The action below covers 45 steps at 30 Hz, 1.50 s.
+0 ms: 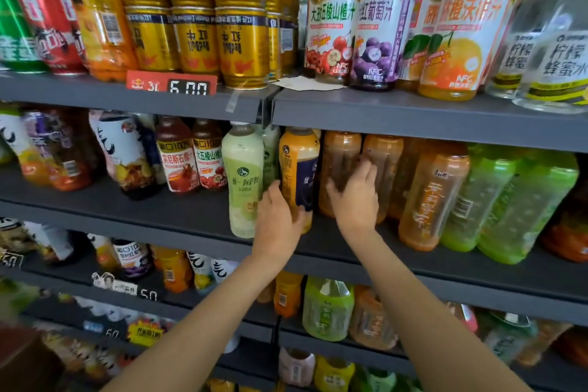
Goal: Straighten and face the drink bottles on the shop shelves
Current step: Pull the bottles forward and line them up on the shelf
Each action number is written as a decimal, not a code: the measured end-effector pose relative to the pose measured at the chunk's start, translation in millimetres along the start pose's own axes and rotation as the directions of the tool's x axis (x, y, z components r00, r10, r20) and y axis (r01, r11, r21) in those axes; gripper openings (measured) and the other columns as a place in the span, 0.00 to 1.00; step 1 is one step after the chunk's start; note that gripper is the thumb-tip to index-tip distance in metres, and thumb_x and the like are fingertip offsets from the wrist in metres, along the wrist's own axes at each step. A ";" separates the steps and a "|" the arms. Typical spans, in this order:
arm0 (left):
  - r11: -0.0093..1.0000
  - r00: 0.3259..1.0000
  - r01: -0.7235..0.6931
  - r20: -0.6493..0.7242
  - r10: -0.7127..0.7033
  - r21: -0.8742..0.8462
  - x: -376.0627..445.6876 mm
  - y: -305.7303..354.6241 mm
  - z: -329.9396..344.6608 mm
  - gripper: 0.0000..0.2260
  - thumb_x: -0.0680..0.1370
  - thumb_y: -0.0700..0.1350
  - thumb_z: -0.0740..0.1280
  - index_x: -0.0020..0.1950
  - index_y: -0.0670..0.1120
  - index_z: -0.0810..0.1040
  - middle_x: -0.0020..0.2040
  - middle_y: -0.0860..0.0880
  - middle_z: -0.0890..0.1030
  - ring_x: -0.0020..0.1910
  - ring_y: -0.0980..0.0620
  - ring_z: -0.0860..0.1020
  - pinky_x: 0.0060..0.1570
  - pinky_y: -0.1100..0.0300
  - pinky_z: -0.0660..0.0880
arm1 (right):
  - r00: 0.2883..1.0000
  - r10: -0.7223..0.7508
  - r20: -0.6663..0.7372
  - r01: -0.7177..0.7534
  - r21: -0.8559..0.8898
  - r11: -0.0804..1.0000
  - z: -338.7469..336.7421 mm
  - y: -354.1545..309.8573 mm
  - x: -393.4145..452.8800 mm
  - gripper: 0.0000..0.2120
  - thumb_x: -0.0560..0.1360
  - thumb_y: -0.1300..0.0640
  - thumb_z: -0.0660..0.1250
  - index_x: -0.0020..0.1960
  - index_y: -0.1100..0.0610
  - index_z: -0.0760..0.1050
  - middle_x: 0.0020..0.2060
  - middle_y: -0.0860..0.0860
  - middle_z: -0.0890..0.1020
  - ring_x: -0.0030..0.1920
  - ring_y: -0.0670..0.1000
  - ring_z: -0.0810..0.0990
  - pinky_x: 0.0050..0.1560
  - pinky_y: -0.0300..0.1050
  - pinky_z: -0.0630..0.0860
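On the second grey shelf (413, 267) my left hand (276, 219) is wrapped around the lower part of an orange and navy milk tea bottle (299, 165), next to a pale green milk tea bottle (242, 178). My right hand (356, 197) lies flat, fingers spread, against an amber tea bottle (339, 156) set back on the shelf. Another amber tea bottle (432, 194) stands further forward to the right, beside green tea bottles (496, 200).
The top shelf carries gold cans (241, 41), red cans (51, 25) and juice bottles (375, 32), with a red price tag (171, 84) on its edge. Small juice bottles (178, 159) stand left on the second shelf. Lower shelves hold more bottles (327, 309).
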<state>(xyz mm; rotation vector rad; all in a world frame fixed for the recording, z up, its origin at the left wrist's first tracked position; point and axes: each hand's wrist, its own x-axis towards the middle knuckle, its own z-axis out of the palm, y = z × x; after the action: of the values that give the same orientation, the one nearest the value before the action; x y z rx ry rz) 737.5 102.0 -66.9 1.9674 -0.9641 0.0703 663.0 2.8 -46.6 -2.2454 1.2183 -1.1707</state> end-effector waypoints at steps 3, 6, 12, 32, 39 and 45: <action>1.000 1.000 -0.002 -0.003 0.002 0.005 4.3 -2.6 5.3 0.26 0.75 0.43 0.67 0.70 0.39 0.62 0.62 0.42 0.74 0.63 0.44 0.71 0.62 0.49 0.69 | 0.995 0.025 0.100 -0.004 -0.205 0.979 1.1 -3.3 17.0 0.34 0.74 0.45 0.66 0.70 0.64 0.57 0.62 0.59 0.74 0.54 0.61 0.79 0.48 0.54 0.77; 1.000 1.000 0.000 0.013 -0.001 0.021 5.9 -6.1 5.3 0.27 0.76 0.43 0.67 0.71 0.40 0.62 0.63 0.42 0.73 0.63 0.44 0.70 0.63 0.49 0.67 | 0.979 0.104 0.176 -0.063 -0.223 0.973 6.0 1.9 22.8 0.28 0.73 0.43 0.67 0.63 0.62 0.66 0.53 0.58 0.80 0.53 0.60 0.80 0.50 0.54 0.77; 0.997 1.000 0.000 0.004 -0.001 0.079 6.5 -5.0 7.2 0.26 0.77 0.44 0.65 0.72 0.40 0.61 0.64 0.43 0.72 0.64 0.45 0.69 0.66 0.52 0.64 | 0.945 0.232 0.230 -0.188 -0.197 0.962 18.5 11.5 17.6 0.23 0.73 0.43 0.67 0.56 0.61 0.73 0.51 0.57 0.81 0.52 0.59 0.80 0.49 0.51 0.78; 0.990 0.988 -0.143 -0.059 0.141 -0.023 -35.6 -4.2 2.9 0.23 0.73 0.34 0.65 0.67 0.38 0.65 0.65 0.41 0.66 0.65 0.44 0.67 0.65 0.56 0.64 | 0.940 0.299 0.165 -0.274 -0.154 0.949 -37.1 31.0 -29.0 0.33 0.70 0.40 0.69 0.61 0.63 0.65 0.55 0.61 0.78 0.56 0.63 0.77 0.50 0.55 0.75; 0.971 0.970 -0.234 0.049 0.237 -0.051 -76.7 -16.9 13.9 0.16 0.74 0.33 0.62 0.62 0.40 0.69 0.59 0.43 0.69 0.56 0.44 0.73 0.51 0.52 0.72 | 0.969 0.231 0.090 -0.234 0.023 0.972 -48.2 58.2 -53.6 0.25 0.74 0.49 0.68 0.62 0.62 0.64 0.43 0.60 0.82 0.42 0.62 0.82 0.43 0.57 0.79; 0.987 0.971 -0.163 0.175 0.162 -0.012 -108.7 -49.0 16.3 0.15 0.75 0.33 0.62 0.62 0.40 0.69 0.57 0.44 0.72 0.57 0.49 0.72 0.50 0.67 0.64 | 0.996 -0.050 0.080 0.045 0.065 0.997 -57.6 82.5 -110.4 0.04 0.77 0.61 0.63 0.50 0.60 0.74 0.32 0.54 0.81 0.33 0.56 0.79 0.36 0.52 0.76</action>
<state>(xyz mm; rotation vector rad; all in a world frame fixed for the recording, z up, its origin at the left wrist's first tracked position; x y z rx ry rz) 689.1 168.3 -154.9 1.9174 -1.2403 -0.0103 540.4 49.6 -118.0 -2.2634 1.0874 -1.1078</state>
